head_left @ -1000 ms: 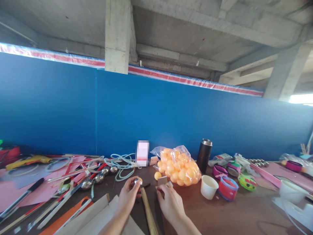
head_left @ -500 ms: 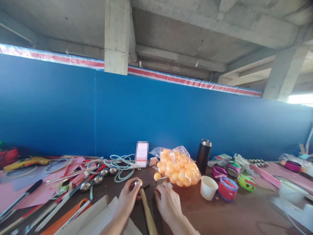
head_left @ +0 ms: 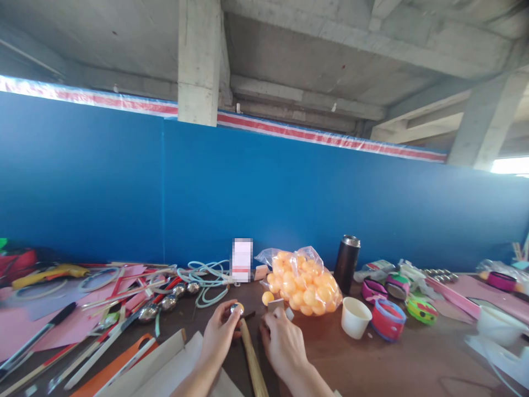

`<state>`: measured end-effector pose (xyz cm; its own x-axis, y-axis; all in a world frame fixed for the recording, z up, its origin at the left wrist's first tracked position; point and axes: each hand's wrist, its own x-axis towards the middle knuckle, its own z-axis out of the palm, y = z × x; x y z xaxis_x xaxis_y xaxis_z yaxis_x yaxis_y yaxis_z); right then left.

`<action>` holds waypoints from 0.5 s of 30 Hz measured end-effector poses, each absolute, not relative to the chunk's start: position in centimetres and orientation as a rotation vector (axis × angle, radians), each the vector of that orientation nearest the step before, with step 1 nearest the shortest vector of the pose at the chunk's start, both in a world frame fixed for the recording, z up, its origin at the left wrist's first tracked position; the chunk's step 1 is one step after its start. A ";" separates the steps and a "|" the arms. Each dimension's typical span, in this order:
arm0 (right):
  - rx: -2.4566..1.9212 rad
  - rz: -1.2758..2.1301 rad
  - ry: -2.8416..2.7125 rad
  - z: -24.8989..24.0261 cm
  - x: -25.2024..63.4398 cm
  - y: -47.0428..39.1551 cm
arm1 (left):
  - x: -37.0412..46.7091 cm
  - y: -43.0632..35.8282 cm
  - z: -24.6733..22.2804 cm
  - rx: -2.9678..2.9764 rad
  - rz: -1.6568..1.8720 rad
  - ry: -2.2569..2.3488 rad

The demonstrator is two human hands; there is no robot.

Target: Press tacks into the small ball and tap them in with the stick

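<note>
My left hand is closed around a shiny silver ball, pinched near the thumb and fingertips. A wooden handle runs from beside those fingers toward the bottom edge; a dark narrow piece shows by its upper end. My right hand has its fingers curled together over the table, and a small grey flat piece sticks up from them. A small whitish piece shows just beyond its knuckles. An orange ball lies ahead of this hand, beside a clear bag of orange balls.
A black flask, a white cup and colourful wristbands stand to the right. Several silver balls, a pale blue cord, sticks and a yellow glue gun lie left. Cardboard sits near the front. A blue partition rises behind.
The small grey piece at my right fingertips has tilted and shows more of its face. My left hand keeps hold of the silver ball. The view has shifted slightly.
</note>
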<state>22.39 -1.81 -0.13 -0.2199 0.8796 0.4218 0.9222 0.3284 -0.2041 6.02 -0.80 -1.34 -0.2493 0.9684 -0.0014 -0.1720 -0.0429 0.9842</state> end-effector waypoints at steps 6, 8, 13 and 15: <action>-1.678 -0.087 -1.948 0.3 23.5 -1.1 | 6.0 -0.9 -1.2 0.960 1.483 1.231; -1.752 -0.066 -1.943 0.2 24.2 -0.7 | 6.0 -0.9 -1.3 0.969 1.487 1.236; -1.799 -0.040 -1.989 0.0 25.2 -0.5 | 5.9 -0.7 -1.6 1.013 1.481 1.251; -1.797 -0.019 -1.991 0.1 25.2 -0.5 | 5.9 -0.7 -1.7 1.021 1.470 1.249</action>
